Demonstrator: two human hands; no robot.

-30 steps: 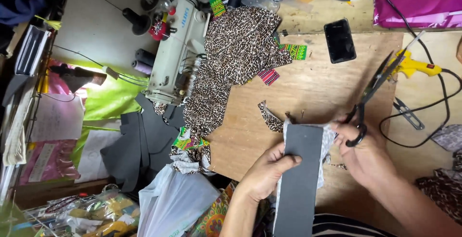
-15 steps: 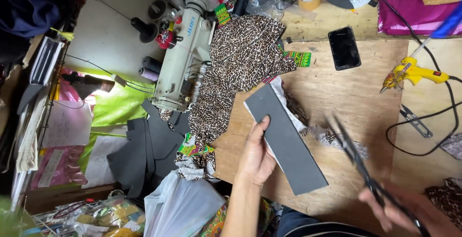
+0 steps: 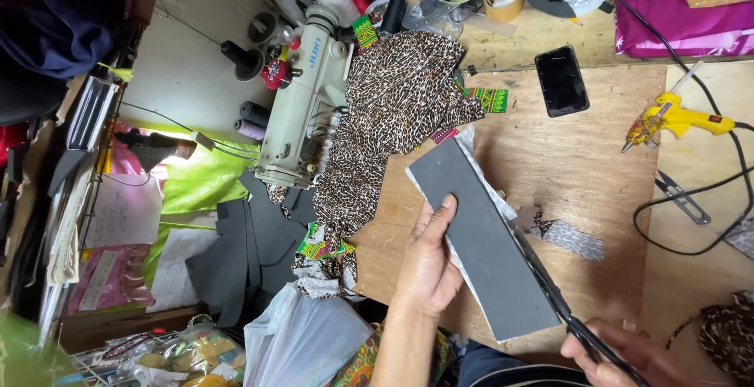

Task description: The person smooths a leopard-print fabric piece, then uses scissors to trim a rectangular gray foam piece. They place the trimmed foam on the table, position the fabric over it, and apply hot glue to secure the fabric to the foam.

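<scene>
My left hand [image 3: 428,257] grips a long grey rectangular strip [image 3: 483,238] by its left edge, holding it slanted above the wooden table [image 3: 597,167]. A white layer shows under the strip's edge. My right hand [image 3: 620,354], low at the right, holds black scissors [image 3: 550,285] whose blades run along the strip's right edge. A small scrap of leopard-print fabric [image 3: 569,234] lies on the table just right of the strip.
A white sewing machine [image 3: 302,104] stands at the left with leopard-print fabric [image 3: 393,112] draped beside it. A black phone [image 3: 561,80], a yellow glue gun [image 3: 675,120] with black cord, and metal tweezers [image 3: 683,198] lie on the table. Thread spools and cups line the far edge.
The strip has swung from upright in front of me to a slant further up the table. My right hand with the scissors dropped lower right, the blades now lying along the strip's edge.
</scene>
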